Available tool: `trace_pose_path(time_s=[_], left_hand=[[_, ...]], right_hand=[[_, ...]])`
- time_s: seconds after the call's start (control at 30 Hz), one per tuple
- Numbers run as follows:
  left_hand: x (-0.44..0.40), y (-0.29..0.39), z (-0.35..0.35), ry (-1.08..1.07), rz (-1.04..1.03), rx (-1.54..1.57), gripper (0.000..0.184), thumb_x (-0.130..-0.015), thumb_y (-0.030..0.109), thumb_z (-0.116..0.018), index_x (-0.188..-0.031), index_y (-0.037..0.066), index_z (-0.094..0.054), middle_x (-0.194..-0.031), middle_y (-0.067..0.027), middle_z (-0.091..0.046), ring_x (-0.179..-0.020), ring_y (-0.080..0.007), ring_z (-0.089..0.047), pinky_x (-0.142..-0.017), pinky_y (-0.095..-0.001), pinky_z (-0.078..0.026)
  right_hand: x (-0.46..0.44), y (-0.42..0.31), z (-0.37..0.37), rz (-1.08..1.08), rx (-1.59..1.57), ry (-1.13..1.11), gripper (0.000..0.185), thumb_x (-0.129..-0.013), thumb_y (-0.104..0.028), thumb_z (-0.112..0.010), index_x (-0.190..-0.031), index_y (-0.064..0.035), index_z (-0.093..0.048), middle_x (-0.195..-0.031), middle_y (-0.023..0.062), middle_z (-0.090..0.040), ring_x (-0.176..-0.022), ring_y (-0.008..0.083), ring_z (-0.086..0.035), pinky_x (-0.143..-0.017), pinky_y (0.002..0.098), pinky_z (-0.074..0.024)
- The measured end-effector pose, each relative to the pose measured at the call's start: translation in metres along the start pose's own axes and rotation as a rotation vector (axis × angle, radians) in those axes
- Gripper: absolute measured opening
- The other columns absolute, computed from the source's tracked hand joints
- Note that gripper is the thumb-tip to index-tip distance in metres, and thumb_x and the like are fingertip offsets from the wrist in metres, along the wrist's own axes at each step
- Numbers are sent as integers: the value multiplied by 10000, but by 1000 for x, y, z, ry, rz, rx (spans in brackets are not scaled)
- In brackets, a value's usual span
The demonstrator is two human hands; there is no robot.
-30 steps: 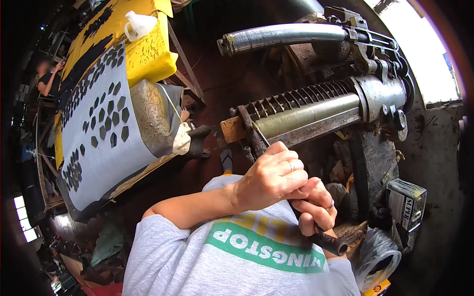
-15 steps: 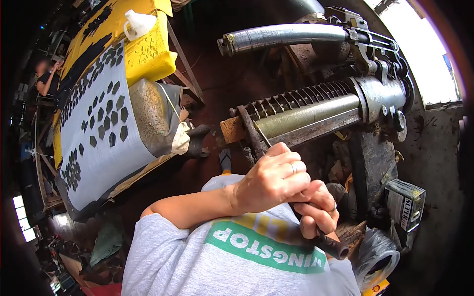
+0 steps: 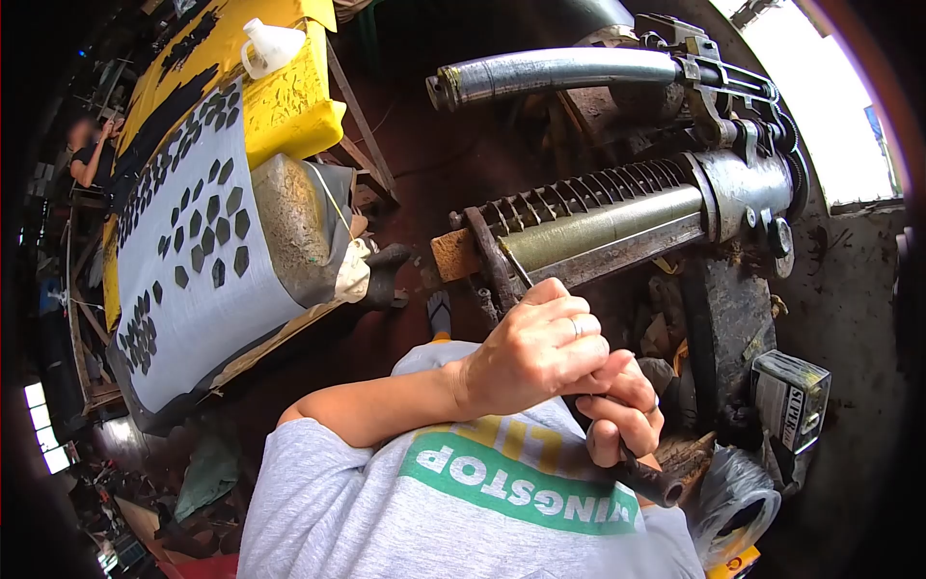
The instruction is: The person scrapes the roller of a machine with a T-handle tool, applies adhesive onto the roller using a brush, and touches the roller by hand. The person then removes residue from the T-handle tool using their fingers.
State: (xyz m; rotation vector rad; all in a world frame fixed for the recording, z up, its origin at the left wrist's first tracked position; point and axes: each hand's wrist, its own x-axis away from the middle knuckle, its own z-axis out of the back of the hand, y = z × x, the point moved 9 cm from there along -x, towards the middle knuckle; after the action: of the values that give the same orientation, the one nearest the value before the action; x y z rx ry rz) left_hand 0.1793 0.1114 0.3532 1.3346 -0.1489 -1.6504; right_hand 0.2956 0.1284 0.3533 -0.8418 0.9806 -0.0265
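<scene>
My left hand (image 3: pixel 535 347), a ring on one finger, is closed around a thin dark metal rod (image 3: pixel 518 264). The rod's far end points up at the near end of a ribbed machine roller (image 3: pixel 608 224); whether it touches cannot be made out. Pressed against it, my right hand (image 3: pixel 625 410) is curled in front of my shirt. A dark brown tube-like piece (image 3: pixel 656 484) with a round hollow end sticks out below its fingers. My fists hide whether rod and tube are one tool.
Left stands a table with a grey sheet (image 3: pixel 207 318) bearing many dark pentagon pieces, a yellow cover (image 3: pixel 294 116) and a white jug (image 3: pixel 272 48). A curved metal arm (image 3: pixel 559 75) crosses above the roller. Right are a SUPER box (image 3: pixel 791 400) and a plastic bag (image 3: pixel 738 502). Another person (image 3: pixel 92 154) is far left.
Both hands keep the same closed grip in nearly the same place. The rod's visible end has shifted very slightly.
</scene>
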Motion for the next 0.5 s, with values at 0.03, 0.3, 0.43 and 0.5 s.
trace_pose_path(time_s=[0.03,0.3,0.43,0.5], left_hand=[[0,0,-1,3,0,5,257,-806,180,-702,-654,77,-522,-669,-37,-544,-683,-182,-566,-662,-318,-412],[0,-4,0,29,17,-26,227,-747,101,-765,-657,73,-558,-668,-36,-540,-622,-188,-561,-591,-302,-406],[-4,5,6,30,-23,-9,222,-746,117,-768,-665,72,-566,-671,-42,-546,-625,-185,-560,-601,-300,-409],[-1,-3,1,-3,14,-16,224,-747,118,-766,-659,77,-564,-676,-41,-547,-636,-186,-565,-608,-302,-411]], right_hand=[[0,3,0,-10,-2,-7,136,-827,-66,-572,-827,59,-626,-868,189,-606,-658,281,-578,-547,387,-444],[-5,8,-3,-29,15,-72,114,-828,-41,-566,-825,58,-622,-869,190,-600,-625,270,-557,-537,394,-444],[-4,0,-1,1,25,-31,113,-834,-46,-569,-841,52,-624,-874,178,-601,-657,287,-565,-558,392,-455],[-5,2,-2,-25,38,-50,106,-836,-48,-578,-852,47,-623,-879,177,-602,-658,292,-567,-556,395,-455]])
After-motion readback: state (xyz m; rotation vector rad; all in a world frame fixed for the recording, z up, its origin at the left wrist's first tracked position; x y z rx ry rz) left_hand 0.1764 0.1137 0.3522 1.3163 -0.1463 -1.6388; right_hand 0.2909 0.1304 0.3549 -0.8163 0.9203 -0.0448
